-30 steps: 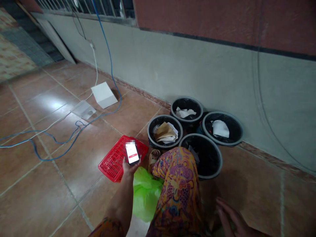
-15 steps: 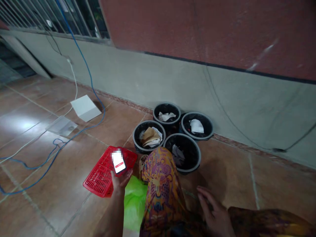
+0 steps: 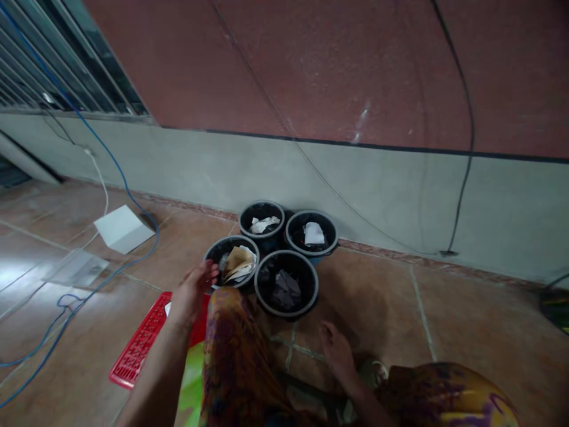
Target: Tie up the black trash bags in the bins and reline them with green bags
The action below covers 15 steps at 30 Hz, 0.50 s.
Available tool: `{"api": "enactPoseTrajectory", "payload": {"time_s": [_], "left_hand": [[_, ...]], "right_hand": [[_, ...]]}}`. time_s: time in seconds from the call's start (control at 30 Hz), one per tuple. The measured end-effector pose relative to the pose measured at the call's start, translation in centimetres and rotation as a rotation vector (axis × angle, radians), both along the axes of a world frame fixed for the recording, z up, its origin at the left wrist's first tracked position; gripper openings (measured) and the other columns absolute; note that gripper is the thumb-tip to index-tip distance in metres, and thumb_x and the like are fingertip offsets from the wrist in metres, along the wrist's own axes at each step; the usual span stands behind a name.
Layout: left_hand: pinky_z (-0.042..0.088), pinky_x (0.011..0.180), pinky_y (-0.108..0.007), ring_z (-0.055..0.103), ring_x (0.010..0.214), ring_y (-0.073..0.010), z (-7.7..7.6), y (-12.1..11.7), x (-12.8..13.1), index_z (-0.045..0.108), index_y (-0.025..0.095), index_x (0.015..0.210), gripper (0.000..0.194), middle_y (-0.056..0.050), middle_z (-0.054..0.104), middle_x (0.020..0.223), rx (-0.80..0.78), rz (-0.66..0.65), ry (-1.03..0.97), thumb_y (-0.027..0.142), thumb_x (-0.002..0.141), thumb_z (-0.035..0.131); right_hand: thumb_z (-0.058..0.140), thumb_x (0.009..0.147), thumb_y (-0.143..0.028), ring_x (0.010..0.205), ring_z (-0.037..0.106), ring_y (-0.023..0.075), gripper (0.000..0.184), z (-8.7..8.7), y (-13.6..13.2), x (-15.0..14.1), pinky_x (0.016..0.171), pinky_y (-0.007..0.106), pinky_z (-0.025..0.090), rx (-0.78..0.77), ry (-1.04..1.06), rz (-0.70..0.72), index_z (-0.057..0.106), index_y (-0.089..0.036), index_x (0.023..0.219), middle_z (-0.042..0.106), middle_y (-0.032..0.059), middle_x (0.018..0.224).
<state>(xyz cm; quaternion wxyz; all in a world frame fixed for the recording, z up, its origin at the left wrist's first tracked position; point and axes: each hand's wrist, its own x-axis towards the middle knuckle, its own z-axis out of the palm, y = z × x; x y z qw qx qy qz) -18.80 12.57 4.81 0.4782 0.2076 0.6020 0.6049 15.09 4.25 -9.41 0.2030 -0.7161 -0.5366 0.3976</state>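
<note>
My left hand is raised above a red plastic basket lying on the tiled floor. Its fingers are stretched toward a black bucket holding brown and white paper. A small white corner shows on the basket beside my wrist; I cannot make out what it is. My right hand rests on the floor with fingers spread, just below another black bucket that holds dark crumpled material. Two further buckets with white paper stand behind, against the wall. My patterned-cloth knee lies between my hands.
A green plastic bag lies by my knee. Blue and white cables trail over the floor at left, near a white box and a clear lid. A black cable runs down the wall at right.
The view has swung right and up. My left hand has turned over and reached toward the buckets, and the lit phone no longer shows in it. My right hand has settled on the floor.
</note>
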Motion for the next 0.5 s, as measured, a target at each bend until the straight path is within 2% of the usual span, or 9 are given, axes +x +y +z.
{"api": "enactPoseTrajectory", "payload": {"time_s": [0.03, 0.1, 0.17, 0.23, 0.27, 0.33, 0.4, 0.5], "left_hand": [[0.050, 0.070, -0.025, 0.065, 0.079, -0.0154, 0.1, 1.0, 2.5, 0.064, 0.011, 0.101, 0.038, -0.007, 0.070, 0.093, -0.003, -0.091, 0.040, 0.034, 0.070, 0.068], [0.050, 0.074, -0.030, 0.065, 0.084, -0.0191, -1.5, 2.6, 7.4, 0.064, 0.012, 0.102, 0.042, -0.009, 0.069, 0.096, -0.078, -0.203, 0.136, 0.039, 0.070, 0.067], [0.049, 0.080, -0.034, 0.065, 0.091, -0.0218, -4.8, 3.6, 11.5, 0.064, 0.013, 0.102, 0.036, -0.009, 0.069, 0.100, -0.230, -0.184, 0.318, 0.034, 0.072, 0.064], [0.046, 0.089, -0.036, 0.062, 0.102, -0.0250, -8.4, 4.1, 14.2, 0.062, 0.012, 0.106, 0.036, -0.013, 0.067, 0.106, -0.401, -0.140, 0.550, 0.026, 0.072, 0.063], [0.044, 0.092, -0.037, 0.060, 0.107, -0.0274, -10.0, 4.1, 14.9, 0.059, 0.011, 0.111, 0.042, -0.015, 0.066, 0.110, -0.480, -0.170, 0.666, 0.026, 0.072, 0.064], [0.041, 0.097, -0.039, 0.054, 0.116, -0.0313, -12.3, 4.1, 15.4, 0.053, 0.007, 0.120, 0.053, -0.021, 0.060, 0.120, -0.643, -0.119, 0.843, 0.027, 0.072, 0.064], [0.040, 0.097, -0.039, 0.051, 0.121, -0.0330, -13.6, 4.1, 15.2, 0.046, 0.004, 0.127, 0.060, -0.025, 0.054, 0.126, -0.771, -0.061, 0.973, 0.027, 0.074, 0.062], [0.047, 0.086, -0.037, 0.060, 0.108, -0.0324, -14.8, 4.1, 14.5, 0.049, 0.002, 0.121, 0.048, -0.026, 0.061, 0.115, -0.909, -0.097, 1.012, 0.020, 0.077, 0.055]], "right_hand": [[0.034, 0.088, -0.041, 0.102, 0.064, 0.0229, 0.047, -0.5, 0.9, 0.0, 0.087, 0.031, 0.048, -0.032, -0.016, -0.007, 0.060, -0.011, 0.113, 0.068, 0.0143, 0.107], [0.031, 0.090, -0.041, 0.108, 0.061, 0.0237, 0.049, -1.2, 2.6, -0.1, 0.091, 0.032, 0.045, -0.105, -0.035, -0.005, 0.058, -0.009, 0.115, 0.066, 0.0164, 0.113], [0.028, 0.091, -0.042, 0.112, 0.059, 0.0239, 0.051, -1.6, 4.3, -0.3, 0.094, 0.032, 0.043, -0.161, -0.034, 0.009, 0.054, -0.009, 0.120, 0.063, 0.0165, 0.118], [0.027, 0.092, -0.044, 0.115, 0.057, 0.0242, 0.054, -1.9, 5.8, -0.5, 0.094, 0.033, 0.043, -0.202, -0.060, 0.017, 0.049, -0.008, 0.125, 0.062, 0.0169, 0.121], [0.028, 0.092, -0.045, 0.115, 0.057, 0.0245, 0.055, -1.9, 6.6, -0.5, 0.093, 0.033, 0.043, -0.225, -0.093, 0.021, 0.046, -0.008, 0.127, 0.061, 0.0176, 0.122], [0.029, 0.092, -0.048, 0.113, 0.058, 0.0257, 0.058, -2.1, 8.2, -0.6, 0.090, 0.034, 0.045, -0.277, -0.182, 0.028, 0.042, -0.007, 0.130, 0.061, 0.0195, 0.120], [0.030, 0.091, -0.051, 0.108, 0.061, 0.0272, 0.060, -2.4, 9.8, -0.9, 0.086, 0.036, 0.047, -0.315, -0.275, 0.029, 0.039, -0.007, 0.131, 0.063, 0.0200, 0.115], [0.039, 0.088, -0.050, 0.102, 0.064, 0.0284, 0.056, -3.1, 11.8, -1.6, 0.082, 0.038, 0.048, -0.318, -0.376, 0.049, 0.041, -0.011, 0.128, 0.067, 0.0170, 0.107]]}}
